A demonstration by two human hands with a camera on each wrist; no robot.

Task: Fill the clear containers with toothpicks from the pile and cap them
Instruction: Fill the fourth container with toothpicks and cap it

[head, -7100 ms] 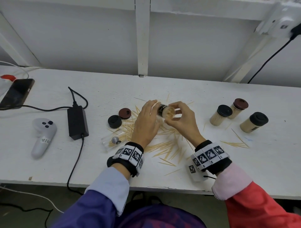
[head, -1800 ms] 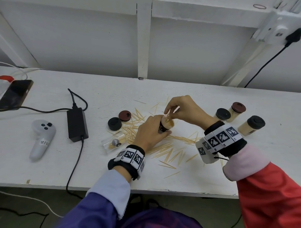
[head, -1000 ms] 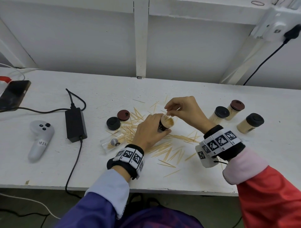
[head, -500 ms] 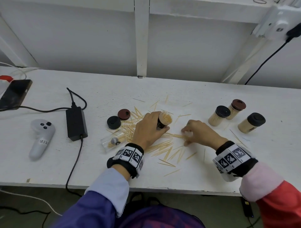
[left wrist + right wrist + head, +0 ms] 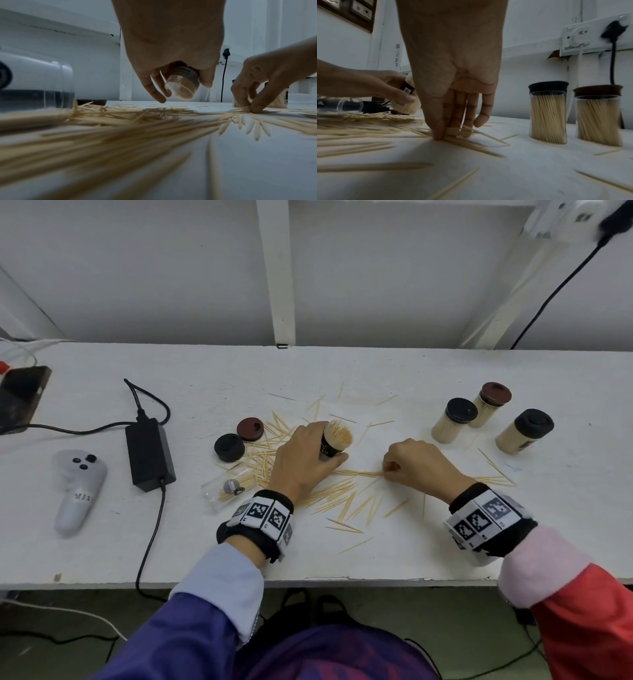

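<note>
Back at the pile for another pinch

My right grip (image 5: 416,462) has dropped from the mouth of the container (image 5: 334,442) to the desk (image 5: 445,549), thumb and fingertips (image 5: 436,133) now closing on a small bundle of toothpicks (image 5: 458,133) that still lies flat, not yet lifted. Just to its left, my left grip (image 5: 301,463) keeps the container wrapped in curled fingers, tilted with its open mouth up and its base clear of the desk; it looks packed nearly to the brim. I judge this top-up to be one of the last before capping. Past my left grip lie the two loose caps (image 5: 239,438), with an almost empty container (image 5: 227,487) on its side nearer me. Farther off to the right stand three filled, capped containers (image 5: 489,416).
</note>
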